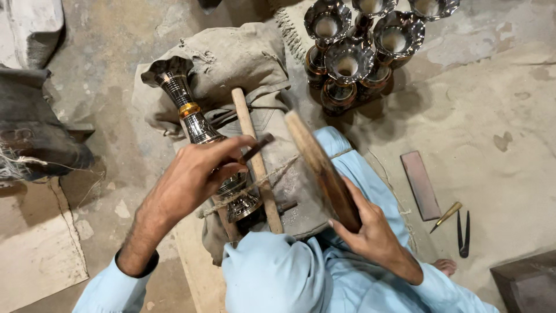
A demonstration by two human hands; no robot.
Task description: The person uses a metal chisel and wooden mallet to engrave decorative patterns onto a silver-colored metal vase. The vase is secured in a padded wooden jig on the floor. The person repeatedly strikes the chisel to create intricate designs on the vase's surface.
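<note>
A shiny engraved metal vase point(184, 98) with a brass band lies on a cloth-covered rest, tied down by a rope point(272, 174). My left hand point(197, 174) rests on the vase's lower body and pinches a thin dark chisel point(256, 148) between thumb and fingers. My right hand point(368, 229) grips a long flat wooden mallet point(318, 165), raised edge-on over my lap. A wooden stick point(255, 159) lies along the cloth beside the vase.
Several finished flared metal vases point(362, 49) stand together at the top. A reddish flat stone point(421, 184), a brass-handled tool point(446, 216) and dark tweezers point(463, 235) lie on the floor to the right. Dark bundles point(35, 139) sit at the left.
</note>
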